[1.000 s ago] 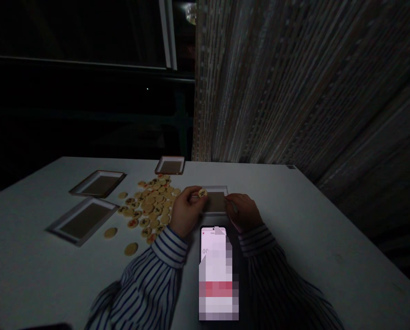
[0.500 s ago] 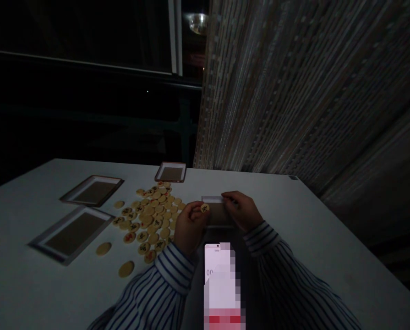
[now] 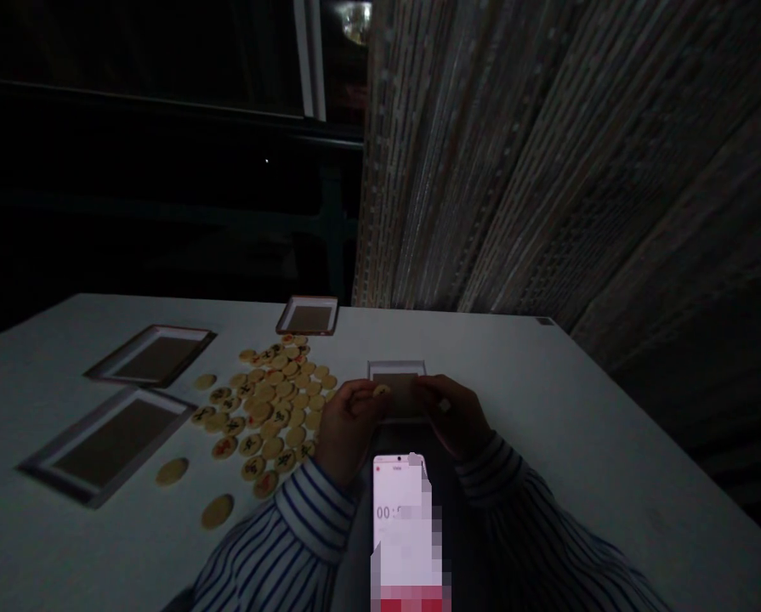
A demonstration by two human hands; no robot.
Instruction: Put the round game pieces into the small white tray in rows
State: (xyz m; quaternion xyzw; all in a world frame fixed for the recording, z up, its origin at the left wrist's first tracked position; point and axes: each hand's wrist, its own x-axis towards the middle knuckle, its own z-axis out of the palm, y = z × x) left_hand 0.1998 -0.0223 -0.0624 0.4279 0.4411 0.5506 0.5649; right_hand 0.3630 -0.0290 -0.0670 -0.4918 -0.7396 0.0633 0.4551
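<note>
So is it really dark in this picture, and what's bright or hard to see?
In the head view, yes, it's dim, with the background nearly black; the phone glows brightest there, but it's blocky in parts; in that same head view, the right hand is shadowy, and the disc in the left hand is hard to make out.

To the right of the bare right hand (image 3: 455, 414), the flat white tabletop (image 3: 565, 442) is lying open to its edge. Round tan pieces with black and red marks (image 3: 284, 389) are crowding the bare left hand (image 3: 347, 429), and a brown-rimmed rectangular tray (image 3: 154, 355) and a pale-rimmed rectangular tray (image 3: 109, 446) are blocking the way beyond them. A free strip is running between the small brown-rimmed far tray (image 3: 308, 319) and the white-rimmed tray between the hands (image 3: 397, 369). A lit rectangular phone (image 3: 396, 527) is obstructing the gap between the blue-and-white striped sleeves (image 3: 307, 527).
</note>
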